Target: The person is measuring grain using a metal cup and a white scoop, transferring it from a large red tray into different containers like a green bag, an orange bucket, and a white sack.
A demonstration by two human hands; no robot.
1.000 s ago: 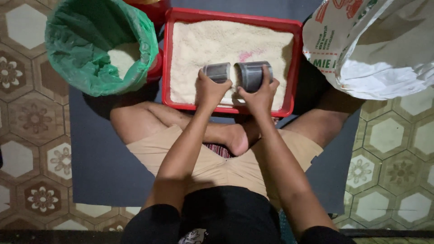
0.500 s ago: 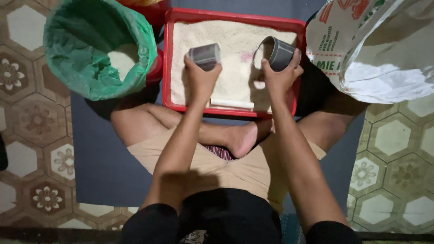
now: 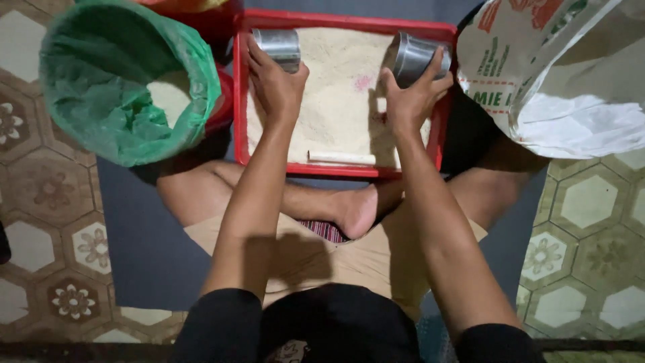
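A red rectangular tray (image 3: 238,107) full of pale rice-like grain lies on the floor in front of my crossed legs. My left hand (image 3: 274,81) grips a metal can (image 3: 277,44) at the tray's far left corner. My right hand (image 3: 410,99) grips a second metal can (image 3: 414,56), tilted, at the far right side. A short white stick (image 3: 341,158) lies on the grain near the tray's near edge.
A bucket lined with a green plastic bag (image 3: 114,87), holding some grain, stands left of the tray. A large white printed sack (image 3: 557,74) lies to the right. A dark mat (image 3: 141,249) covers the patterned tile floor under me.
Both hands have moved the cans from the tray's near middle toward its far corners, spreading apart, left can to the far left, right can to the far right.
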